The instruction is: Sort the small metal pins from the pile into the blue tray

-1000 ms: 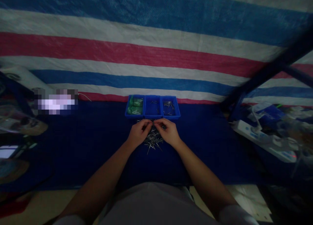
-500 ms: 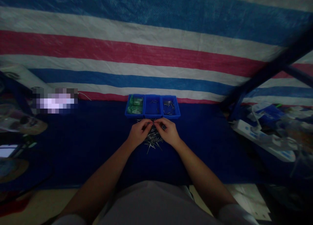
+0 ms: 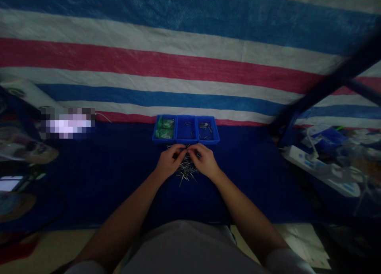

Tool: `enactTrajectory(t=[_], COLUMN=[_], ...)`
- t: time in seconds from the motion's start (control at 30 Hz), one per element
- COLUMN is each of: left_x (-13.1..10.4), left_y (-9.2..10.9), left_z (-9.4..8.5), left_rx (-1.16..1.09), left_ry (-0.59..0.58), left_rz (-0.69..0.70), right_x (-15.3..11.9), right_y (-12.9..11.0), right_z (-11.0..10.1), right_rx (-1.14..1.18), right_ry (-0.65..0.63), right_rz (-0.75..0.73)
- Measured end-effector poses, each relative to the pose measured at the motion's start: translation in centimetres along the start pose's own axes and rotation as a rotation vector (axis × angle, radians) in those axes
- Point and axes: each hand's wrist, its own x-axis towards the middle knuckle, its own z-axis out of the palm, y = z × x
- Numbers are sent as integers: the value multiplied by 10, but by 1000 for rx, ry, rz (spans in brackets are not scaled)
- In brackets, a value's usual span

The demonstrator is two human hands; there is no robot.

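Observation:
My left hand [image 3: 168, 162] and my right hand [image 3: 206, 161] meet at the fingertips over a pile of thin, shiny metal pins [image 3: 187, 172]. Thumb and forefinger of each hand are pinched together. Whatever sits between the fingertips is too small and dark to make out. Part of the pile is hidden behind the hands. Just beyond them, three blue bins stand side by side: the left bin [image 3: 154, 137] holds green plastic packets [image 3: 165, 124], the middle bin [image 3: 186, 140] has a few pins, and the right bin [image 3: 209, 141] contains several.
Everything rests on a dark blue tabletop [image 3: 250, 174] in front of a striped tarp [image 3: 190, 59]. A white power strip [image 3: 321, 172] with plugs lies to the right, beside plastic bags and a dark slanted post [image 3: 324, 89]. A lit screen [image 3: 10, 183] and plastic-wrapped items occupy the left side.
Both hands stay at the same place over the pile, with only slight finger movement. The bins and their contents look unchanged.

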Motion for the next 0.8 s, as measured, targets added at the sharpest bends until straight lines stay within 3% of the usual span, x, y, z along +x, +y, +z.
enactTrajectory(t=[0.4,0.8], left_x=[2,0], left_y=[-3,0], left_z=[-2,-2], left_rx=[106,-36], left_ry=[0,30], left_rz=[49,33], right_x=[0,-1], right_y=[-6,-1], right_z=[-2,2], right_rx=[-17,44], right_ry=[-5,-88], right_rz=[-45,-35])
